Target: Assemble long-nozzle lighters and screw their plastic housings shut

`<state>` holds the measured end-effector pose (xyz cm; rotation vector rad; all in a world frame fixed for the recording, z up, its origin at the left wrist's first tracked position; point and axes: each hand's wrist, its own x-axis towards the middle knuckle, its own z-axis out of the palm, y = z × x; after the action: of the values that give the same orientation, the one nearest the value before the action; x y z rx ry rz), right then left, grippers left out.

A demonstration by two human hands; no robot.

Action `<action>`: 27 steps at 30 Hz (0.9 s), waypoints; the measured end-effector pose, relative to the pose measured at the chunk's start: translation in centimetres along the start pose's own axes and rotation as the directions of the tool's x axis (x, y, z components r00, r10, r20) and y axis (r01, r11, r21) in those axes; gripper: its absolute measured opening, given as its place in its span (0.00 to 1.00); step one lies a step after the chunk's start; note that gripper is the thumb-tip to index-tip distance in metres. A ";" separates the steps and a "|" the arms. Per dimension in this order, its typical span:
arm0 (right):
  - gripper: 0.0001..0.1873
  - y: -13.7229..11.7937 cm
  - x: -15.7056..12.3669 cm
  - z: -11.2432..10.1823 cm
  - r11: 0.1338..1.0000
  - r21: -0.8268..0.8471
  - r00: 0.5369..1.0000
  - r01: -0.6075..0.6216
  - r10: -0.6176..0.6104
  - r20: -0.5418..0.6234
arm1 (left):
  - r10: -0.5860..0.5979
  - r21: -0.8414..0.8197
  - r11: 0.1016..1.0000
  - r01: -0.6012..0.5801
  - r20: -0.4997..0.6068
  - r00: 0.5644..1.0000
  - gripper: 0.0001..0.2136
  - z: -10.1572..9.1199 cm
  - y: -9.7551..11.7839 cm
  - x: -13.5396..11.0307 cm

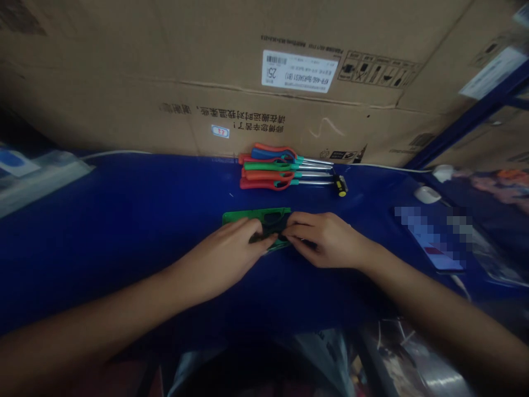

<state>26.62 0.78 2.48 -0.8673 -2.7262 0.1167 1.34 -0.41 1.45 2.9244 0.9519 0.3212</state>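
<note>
A flat green piece [257,213] with dark parts inside it lies on the blue table in front of me; its exact kind is unclear. My left hand [231,251] is closed at its lower left side, thumb reaching over the dark middle. At its right end my right hand [324,238] pinches with fingertips close together, touching the dark part. What sits between those fingertips is hidden. Just beyond lie several long-necked lighters [270,175] with red, orange, green and blue handles, metal tubes toward the right. A small black and yellow tool [340,186] rests by their tips.
A large cardboard box [173,66] stands along the back of the blue table [103,231]. On the right are a phone [438,248], a white mouse-like object [427,194] and a cable. A clear plastic bag [45,179] lies at the left.
</note>
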 end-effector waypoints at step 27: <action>0.13 14.6 -4.5 -2.1 0.367 0.085 0.352 -0.926 0.923 -0.156 | -0.043 -0.305 0.952 -0.012 -0.173 0.984 0.19 1.4 -1.3 0.0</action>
<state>38.81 10.13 1.12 -2.2183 -1.6868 0.2160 0.87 0.69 -0.06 2.6373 0.8552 0.6736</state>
